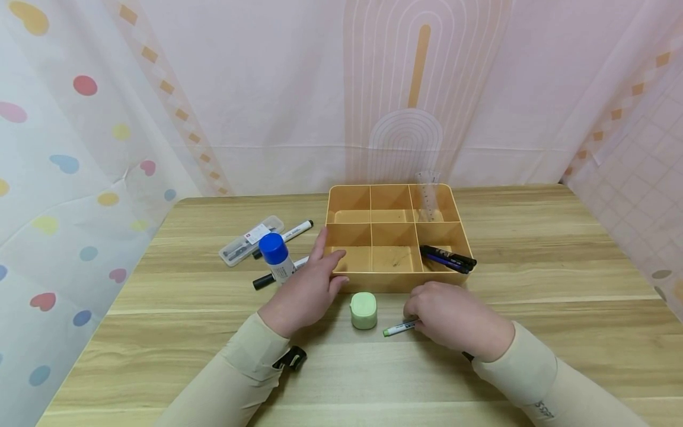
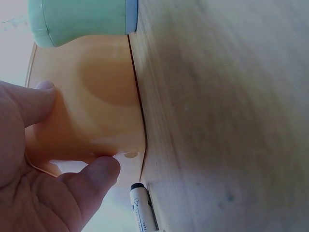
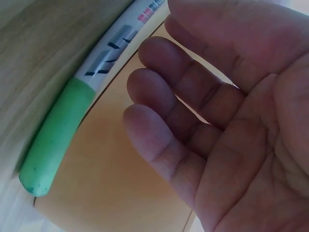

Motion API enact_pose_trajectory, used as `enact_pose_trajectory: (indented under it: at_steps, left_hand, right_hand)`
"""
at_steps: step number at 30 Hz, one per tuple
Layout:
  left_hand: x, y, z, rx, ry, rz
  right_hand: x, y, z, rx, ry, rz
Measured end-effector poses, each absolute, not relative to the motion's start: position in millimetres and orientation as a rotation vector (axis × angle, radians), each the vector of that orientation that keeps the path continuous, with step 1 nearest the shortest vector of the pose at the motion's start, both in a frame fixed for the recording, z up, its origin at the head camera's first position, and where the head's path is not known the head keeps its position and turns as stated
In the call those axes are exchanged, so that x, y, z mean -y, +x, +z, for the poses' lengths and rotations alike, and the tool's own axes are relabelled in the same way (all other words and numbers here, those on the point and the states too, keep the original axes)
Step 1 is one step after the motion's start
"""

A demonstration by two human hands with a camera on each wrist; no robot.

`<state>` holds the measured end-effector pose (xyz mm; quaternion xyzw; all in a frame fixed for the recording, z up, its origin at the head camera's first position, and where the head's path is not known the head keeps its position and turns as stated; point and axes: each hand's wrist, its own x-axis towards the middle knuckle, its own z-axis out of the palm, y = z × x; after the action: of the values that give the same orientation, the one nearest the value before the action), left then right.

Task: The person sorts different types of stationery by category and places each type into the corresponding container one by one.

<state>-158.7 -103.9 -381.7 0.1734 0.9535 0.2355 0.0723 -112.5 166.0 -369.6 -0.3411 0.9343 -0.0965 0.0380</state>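
My left hand (image 1: 306,290) rests over the front left corner of an orange six-compartment organizer box (image 1: 395,283). Its thumb lies at the front wall, and the fingers spread over the left rim. In front of the box, my right hand (image 1: 453,317) pinches a green-and-white marker (image 1: 399,328) close to the tabletop. The right wrist view shows the marker's long green cap (image 3: 58,135) beside the loosely bent other fingers. Between the hands stands a small mint-green rounded block (image 1: 364,310), its kind unclear.
Dark pens (image 1: 447,258) lean in the front right compartment, and a clear ruler (image 1: 428,196) stands in the back right one. Left of the box are a blue-capped glue stick (image 1: 276,259), black-capped markers (image 1: 296,230) and a clear case (image 1: 251,241). A patterned curtain (image 1: 277,89) hangs behind.
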Motion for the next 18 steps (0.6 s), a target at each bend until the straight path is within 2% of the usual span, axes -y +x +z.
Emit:
enact_pose_trajectory:
  at_steps: [18]
  left_hand:
    - [103.8, -159.0, -381.7, -2.867, 0.520, 0.702]
  right_hand:
    - [-161.1, -110.0, -376.0, -2.908, -0.986, -0.258]
